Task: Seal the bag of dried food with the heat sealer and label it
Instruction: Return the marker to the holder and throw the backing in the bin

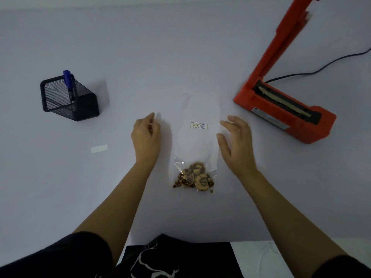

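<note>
The clear plastic bag (pixel 197 145) lies flat on the white table (pixel 140 57) straight ahead of us, its long axis running away from us, with the dried food slices (pixel 195 176) gathered at the near end and the far end empty and flat. A small handwritten label (pixel 199 125) already sits on its upper face near the middle, so we judge the labelling done. Whether the far mouth carries a seal line we cannot tell; the film is too faint there. The right hand (pixel 234 141) hovers just beside the bag's right edge, fingers relaxed and spread, grasping nothing. The left hand (pixel 145 135) is a little apart from the left edge, its fingers loosely curled, and we see nothing held in them. We take this as a release or a check at the end of labelling. If the mouth is still open, the next move calls for a grip on the far end and laying it flat, without wrinkles, across the bar of the orange heat sealer (pixel 281 111) on the right, whose arm (pixel 287 37) stands raised and whose cable (pixel 321 67) trails off to the right. To the left lie a white paper strip (pixel 99 148) and a mesh pen holder (pixel 80 105) with a blue marker (pixel 69 85).
</note>
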{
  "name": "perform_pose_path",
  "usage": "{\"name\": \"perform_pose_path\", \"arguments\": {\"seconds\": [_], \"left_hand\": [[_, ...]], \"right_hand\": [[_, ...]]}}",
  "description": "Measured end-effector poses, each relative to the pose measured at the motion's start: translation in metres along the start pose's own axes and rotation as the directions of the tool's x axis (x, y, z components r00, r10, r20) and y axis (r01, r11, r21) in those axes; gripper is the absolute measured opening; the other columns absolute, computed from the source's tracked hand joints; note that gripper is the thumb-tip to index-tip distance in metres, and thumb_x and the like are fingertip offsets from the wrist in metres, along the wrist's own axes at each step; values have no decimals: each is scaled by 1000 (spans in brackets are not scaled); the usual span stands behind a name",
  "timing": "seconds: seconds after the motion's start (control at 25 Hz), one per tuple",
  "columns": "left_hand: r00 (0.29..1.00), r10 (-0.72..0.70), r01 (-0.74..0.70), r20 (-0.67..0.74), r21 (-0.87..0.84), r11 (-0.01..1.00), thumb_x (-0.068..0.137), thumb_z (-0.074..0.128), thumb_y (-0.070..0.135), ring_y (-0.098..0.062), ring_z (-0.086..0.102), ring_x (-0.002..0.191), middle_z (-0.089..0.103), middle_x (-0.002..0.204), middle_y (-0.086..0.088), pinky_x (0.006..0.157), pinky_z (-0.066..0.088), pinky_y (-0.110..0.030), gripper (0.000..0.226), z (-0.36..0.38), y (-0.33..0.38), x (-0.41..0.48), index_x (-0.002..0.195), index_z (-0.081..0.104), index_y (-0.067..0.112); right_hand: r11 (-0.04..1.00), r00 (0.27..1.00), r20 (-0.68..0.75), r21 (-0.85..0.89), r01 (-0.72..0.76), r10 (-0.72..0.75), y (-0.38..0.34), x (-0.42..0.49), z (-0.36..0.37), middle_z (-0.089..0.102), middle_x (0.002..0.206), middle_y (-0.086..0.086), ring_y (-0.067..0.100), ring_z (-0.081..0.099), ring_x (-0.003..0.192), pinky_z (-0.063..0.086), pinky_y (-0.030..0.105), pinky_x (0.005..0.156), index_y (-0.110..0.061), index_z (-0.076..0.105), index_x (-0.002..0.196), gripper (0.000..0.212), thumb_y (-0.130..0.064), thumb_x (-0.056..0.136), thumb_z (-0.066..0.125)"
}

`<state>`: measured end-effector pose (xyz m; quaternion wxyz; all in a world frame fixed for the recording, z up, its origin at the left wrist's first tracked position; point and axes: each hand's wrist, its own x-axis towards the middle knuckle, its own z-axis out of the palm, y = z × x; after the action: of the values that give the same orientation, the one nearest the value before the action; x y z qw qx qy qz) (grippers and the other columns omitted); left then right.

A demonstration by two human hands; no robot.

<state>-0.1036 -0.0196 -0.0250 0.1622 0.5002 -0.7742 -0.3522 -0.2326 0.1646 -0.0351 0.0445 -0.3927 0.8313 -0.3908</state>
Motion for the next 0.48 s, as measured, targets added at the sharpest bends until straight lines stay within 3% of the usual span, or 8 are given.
{"name": "perform_pose_path", "arguments": {"seconds": [0.08,0.16,0.24,0.48], "left_hand": [[984,60,-84,166,136,987,95,45,24,-26,52,69,59,75,-14,67,41,-31,28,-3,0,-24,80,61,8],[973,33,-77,227,189,979,93,51,28,-25,51,68,55,74,-11,62,38,-30,28,-2,-2,-49,76,58,6],[968,-32,-17,250,192,981,90,56,30,-24,54,76,56,84,-9,66,39,-27,24,3,0,-67,88,61,7],[962,-166,160,216,46,986,90,57,20,-25,59,88,61,92,-11,74,40,-26,25,-2,5,-48,112,63,9]], "right_hand": [[958,950,134,15,-287,283,-17,-19,-7,36,135,11,24,42,122,43,47,101,-9,35,136,59,-41,89,52],[853,791,363,-20,-522,492,-30,-41,-9,26,143,10,27,40,126,43,45,102,-14,15,146,88,-53,81,59],[835,713,492,-55,-547,500,-41,-54,-5,20,145,7,26,41,125,44,42,100,-16,5,148,104,-52,74,70],[837,722,511,10,-547,466,-58,-23,27,18,148,11,27,41,127,44,40,101,-15,-2,148,113,-31,71,80]]}}
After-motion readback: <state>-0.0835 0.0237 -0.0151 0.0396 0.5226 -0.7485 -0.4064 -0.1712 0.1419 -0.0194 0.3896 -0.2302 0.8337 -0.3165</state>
